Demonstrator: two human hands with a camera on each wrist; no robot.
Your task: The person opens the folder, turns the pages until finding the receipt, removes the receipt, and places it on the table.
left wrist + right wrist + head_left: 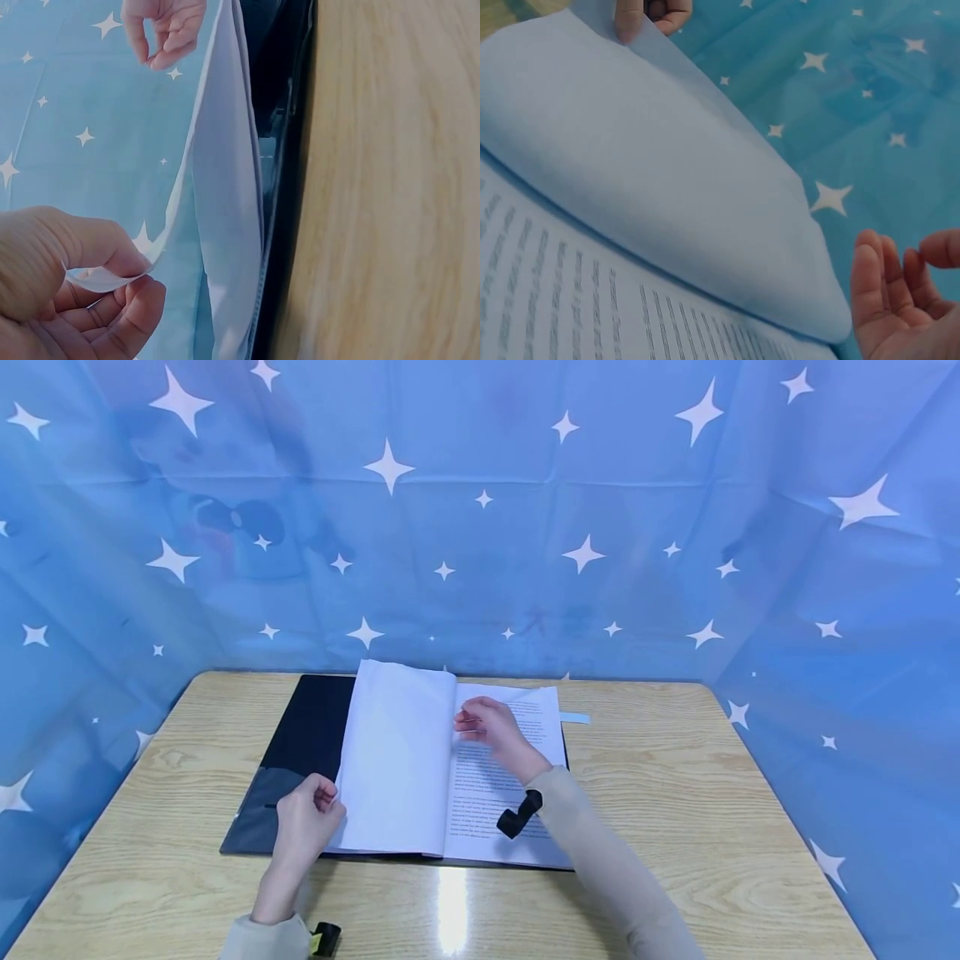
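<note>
A black folder (pixel 318 718) lies spread out, with a stack of paper sheets in it. On its left side the turned-over sheets (pixel 397 760) show a blank white face and bulge upward near the fold. My left hand (pixel 306 818) pinches their outer lower edge between thumb and index finger; the left wrist view shows the thin paper edge (pixel 176 202) curving into that pinch. Above the printed page (pixel 487 797) on the right, near the fold, hovers my right hand (pixel 495 731). Its fingers (pixel 866 281) are loosely bent, with nothing between them and the thumb.
A pale blue tab (pixel 575 718) sticks out past the right edge of the pages. The folder lies on a light wooden table (pixel 660 793). Behind the table hangs a blue curtain (pixel 480 535) with white stars. Each wrist wears a black strap (pixel 519 814).
</note>
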